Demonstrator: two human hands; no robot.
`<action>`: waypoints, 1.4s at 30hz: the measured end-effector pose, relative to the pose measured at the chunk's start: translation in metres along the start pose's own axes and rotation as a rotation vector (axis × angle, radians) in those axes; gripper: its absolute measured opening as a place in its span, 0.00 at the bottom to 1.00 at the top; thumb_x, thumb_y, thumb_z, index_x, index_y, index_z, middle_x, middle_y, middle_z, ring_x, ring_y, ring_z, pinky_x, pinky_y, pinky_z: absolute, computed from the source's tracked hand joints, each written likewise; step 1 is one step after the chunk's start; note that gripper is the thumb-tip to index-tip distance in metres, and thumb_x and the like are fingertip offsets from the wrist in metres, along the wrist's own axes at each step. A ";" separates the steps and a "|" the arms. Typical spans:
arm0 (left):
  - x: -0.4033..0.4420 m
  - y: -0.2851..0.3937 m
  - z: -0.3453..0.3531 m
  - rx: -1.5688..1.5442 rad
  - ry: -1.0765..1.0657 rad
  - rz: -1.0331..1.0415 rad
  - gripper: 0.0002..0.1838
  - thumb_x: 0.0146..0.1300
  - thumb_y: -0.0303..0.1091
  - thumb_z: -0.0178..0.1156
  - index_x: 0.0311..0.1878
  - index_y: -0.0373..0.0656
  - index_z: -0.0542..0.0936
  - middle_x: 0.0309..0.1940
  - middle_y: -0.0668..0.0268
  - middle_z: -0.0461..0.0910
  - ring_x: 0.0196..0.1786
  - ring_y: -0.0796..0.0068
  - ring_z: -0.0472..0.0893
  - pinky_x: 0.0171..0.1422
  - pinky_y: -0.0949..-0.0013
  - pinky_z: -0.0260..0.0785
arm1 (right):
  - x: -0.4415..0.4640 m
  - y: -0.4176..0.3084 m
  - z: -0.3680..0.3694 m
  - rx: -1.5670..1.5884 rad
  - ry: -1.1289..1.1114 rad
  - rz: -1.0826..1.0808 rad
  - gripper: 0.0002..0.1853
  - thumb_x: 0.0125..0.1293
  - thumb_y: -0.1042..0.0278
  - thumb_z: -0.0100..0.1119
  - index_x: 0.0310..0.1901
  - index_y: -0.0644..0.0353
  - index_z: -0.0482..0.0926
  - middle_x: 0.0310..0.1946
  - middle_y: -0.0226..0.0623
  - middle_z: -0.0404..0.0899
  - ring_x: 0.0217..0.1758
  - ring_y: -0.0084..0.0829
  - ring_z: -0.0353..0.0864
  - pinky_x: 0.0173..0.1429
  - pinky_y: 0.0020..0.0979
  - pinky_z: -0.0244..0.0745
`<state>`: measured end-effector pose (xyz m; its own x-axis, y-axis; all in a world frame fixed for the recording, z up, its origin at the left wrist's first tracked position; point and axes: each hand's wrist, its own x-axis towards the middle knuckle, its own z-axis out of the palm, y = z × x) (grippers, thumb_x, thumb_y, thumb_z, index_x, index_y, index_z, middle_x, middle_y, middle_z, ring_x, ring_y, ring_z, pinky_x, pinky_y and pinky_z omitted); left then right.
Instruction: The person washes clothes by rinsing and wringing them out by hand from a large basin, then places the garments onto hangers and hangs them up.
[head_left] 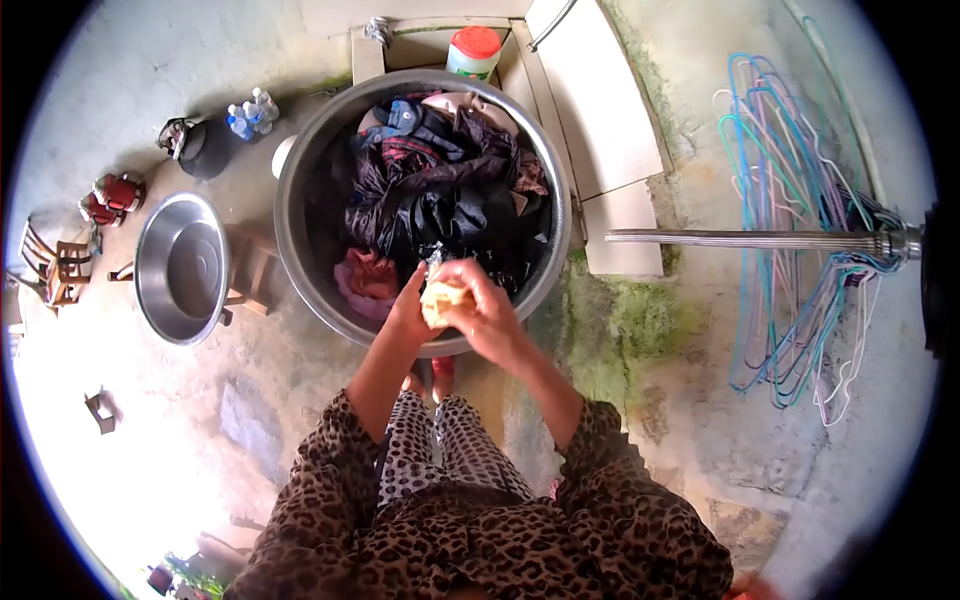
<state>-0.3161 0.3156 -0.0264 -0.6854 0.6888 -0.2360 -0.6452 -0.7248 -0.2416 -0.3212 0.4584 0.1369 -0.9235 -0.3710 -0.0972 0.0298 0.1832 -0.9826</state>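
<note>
Over the near rim of a large metal basin (pixel 291 225), my left hand (pixel 407 312) and my right hand (pixel 487 318) come together. Both are closed on a small crumpled yellow cloth (pixel 440 302), its folds showing between the fingers. Below and beyond them, dark wet clothes (pixel 455 215) fill the basin. A pink garment (pixel 368 280) lies at its near left side, and a blue denim piece (pixel 415 122) rests on top towards the back.
To the left, a smaller metal basin (pixel 150 262) sits on a wooden stool (pixel 255 270). Plastic bottles (pixel 250 118) stand behind it. A red-lidded tub (pixel 474 52) is beyond the big basin. Many-coloured hangers (pixel 785 190) hang at the right near a metal rod (pixel 745 240).
</note>
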 end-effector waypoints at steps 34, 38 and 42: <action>-0.005 -0.048 0.147 1.738 0.637 -0.057 0.07 0.62 0.35 0.61 0.39 0.43 0.78 0.25 0.65 0.78 0.25 0.73 0.77 0.19 0.70 0.64 | 0.103 0.060 -0.016 0.138 0.008 0.351 0.07 0.60 0.75 0.55 0.33 0.59 0.84 0.18 0.30 0.75 0.23 0.26 0.76 0.32 0.29 0.74; -0.009 -0.066 0.130 2.238 1.043 0.111 0.26 0.67 0.46 0.52 0.54 0.31 0.67 0.44 0.46 0.82 0.50 0.48 0.83 0.55 0.53 0.74 | 0.093 0.062 0.011 -0.577 0.239 0.058 0.08 0.54 0.72 0.51 0.21 0.61 0.78 0.22 0.45 0.81 0.29 0.44 0.83 0.35 0.41 0.75; -0.019 -0.071 0.117 2.283 1.002 0.176 0.27 0.66 0.50 0.53 0.52 0.32 0.66 0.45 0.45 0.81 0.51 0.48 0.82 0.56 0.53 0.73 | 0.091 0.076 0.035 -0.698 0.487 0.174 0.12 0.61 0.63 0.52 0.27 0.62 0.77 0.25 0.53 0.80 0.35 0.56 0.81 0.42 0.49 0.75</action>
<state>-0.2966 0.3527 0.1059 -0.8915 -0.0237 -0.4524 -0.2953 0.7878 0.5406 -0.3895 0.4072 0.0483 -0.9932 0.1160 -0.0020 0.0920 0.7769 -0.6229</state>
